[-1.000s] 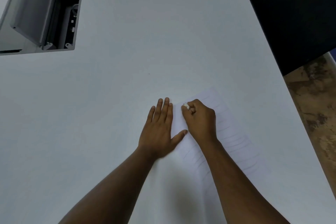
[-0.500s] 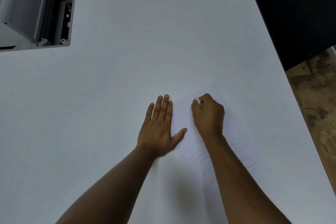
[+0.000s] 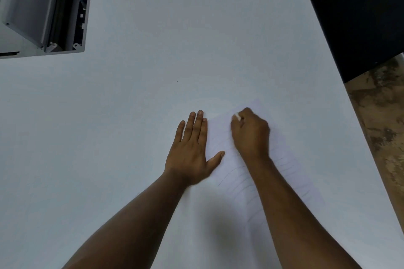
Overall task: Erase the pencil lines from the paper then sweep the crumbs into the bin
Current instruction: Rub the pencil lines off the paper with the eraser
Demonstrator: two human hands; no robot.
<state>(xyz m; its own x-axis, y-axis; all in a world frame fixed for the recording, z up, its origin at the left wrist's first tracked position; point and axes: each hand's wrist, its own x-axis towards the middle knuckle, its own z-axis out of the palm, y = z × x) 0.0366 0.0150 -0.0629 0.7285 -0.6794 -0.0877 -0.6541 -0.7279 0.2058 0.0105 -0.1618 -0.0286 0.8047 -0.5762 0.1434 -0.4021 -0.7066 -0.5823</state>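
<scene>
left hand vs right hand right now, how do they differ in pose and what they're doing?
The left hand lies flat with fingers straight; the right hand is curled into a fist-like grip. The left hand holds nothing and presses down at the left edge of the paper; the right hand pinches a small white eraser near the sheet's far end. The left hand sits mostly on the table; the right is over the sheet. Both touch the paper.

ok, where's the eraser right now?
In the head view, the small white eraser is pinched in the right hand, at the far end of the white paper sheet, right of the flat left hand.
</scene>
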